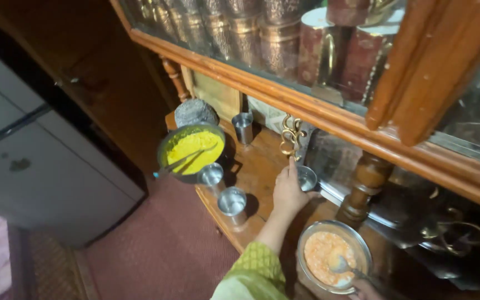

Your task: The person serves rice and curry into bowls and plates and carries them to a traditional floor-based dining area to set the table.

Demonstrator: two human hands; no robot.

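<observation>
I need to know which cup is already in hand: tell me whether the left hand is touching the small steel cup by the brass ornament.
Touching. The head view shows the left hand with fingers wrapped against the small steel cup.

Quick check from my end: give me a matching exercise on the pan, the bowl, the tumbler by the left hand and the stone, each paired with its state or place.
Things:
1. pan
2. bowl
3. tumbler at the left hand
4. grey stone

States or places:
A. behind the pan, on the wooden shelf
B. holds an orange-white mix and a spoon
C. holds a yellow mix
D. touched by fingers

Pairs: 1-C, 2-B, 3-D, 4-A
</observation>
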